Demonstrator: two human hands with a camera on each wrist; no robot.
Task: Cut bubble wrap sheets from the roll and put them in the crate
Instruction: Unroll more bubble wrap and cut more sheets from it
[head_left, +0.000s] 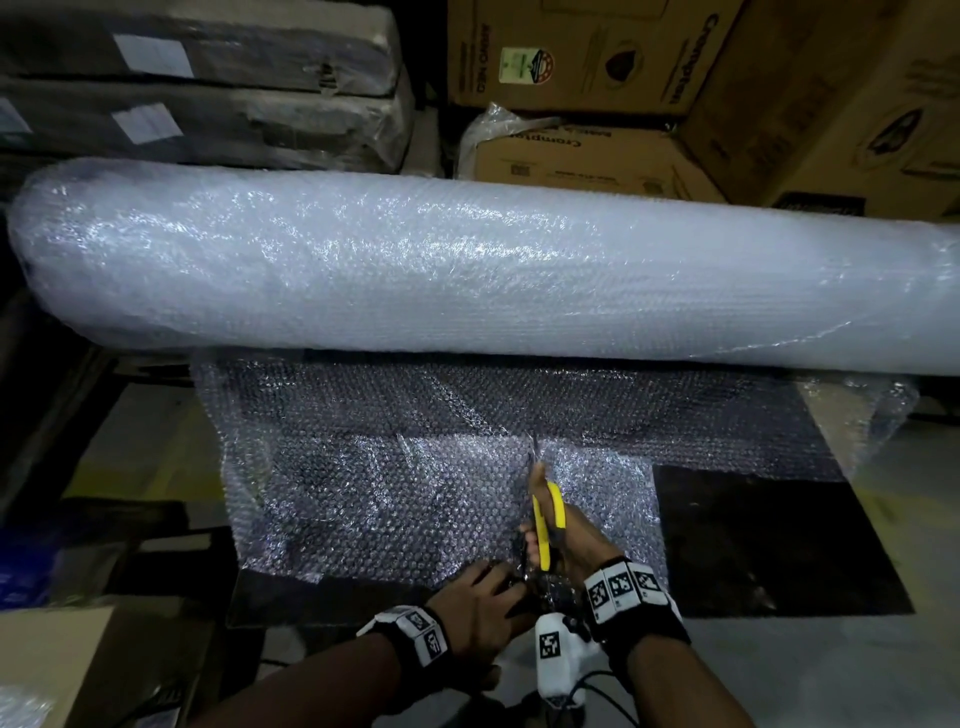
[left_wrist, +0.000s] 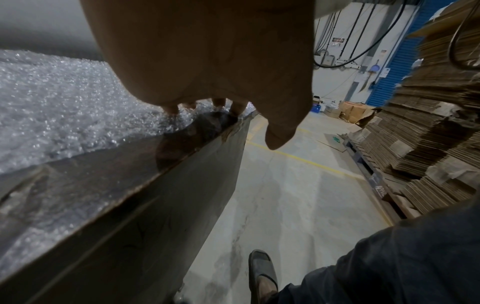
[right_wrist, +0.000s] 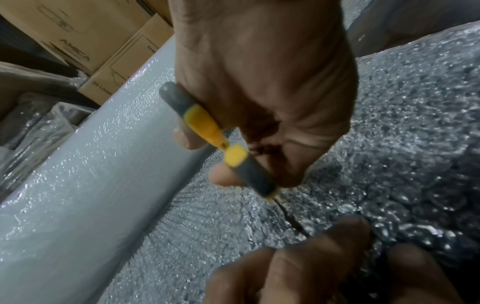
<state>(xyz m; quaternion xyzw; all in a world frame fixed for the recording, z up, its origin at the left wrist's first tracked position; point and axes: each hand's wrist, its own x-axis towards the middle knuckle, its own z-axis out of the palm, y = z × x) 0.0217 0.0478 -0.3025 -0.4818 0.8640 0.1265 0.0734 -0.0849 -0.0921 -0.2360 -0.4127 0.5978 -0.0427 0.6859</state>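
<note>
A big roll of bubble wrap (head_left: 467, 270) lies across the far side, also in the right wrist view (right_wrist: 78, 164). Its unrolled sheet (head_left: 389, 467) spreads toward me over a dark board (head_left: 779, 545). My right hand (head_left: 576, 551) grips yellow-handled scissors (head_left: 545, 519), their blades pointing away from me into the sheet. A narrow cut (right_wrist: 288, 216) runs behind the scissors (right_wrist: 207, 127). My left hand (head_left: 483, 603) presses on the sheet's near edge just left of the cut, with its thumb hanging free past the board's edge (left_wrist: 280, 135). No crate is in view.
Cardboard boxes (head_left: 571, 52) and dark wrapped packs (head_left: 208, 78) are stacked behind the roll. A brown carton (head_left: 62, 660) stands at my near left. Beyond the board's edge (left_wrist: 182, 164) are concrete floor, my foot (left_wrist: 261, 273) and a pile of flattened cartons (left_wrist: 428, 133).
</note>
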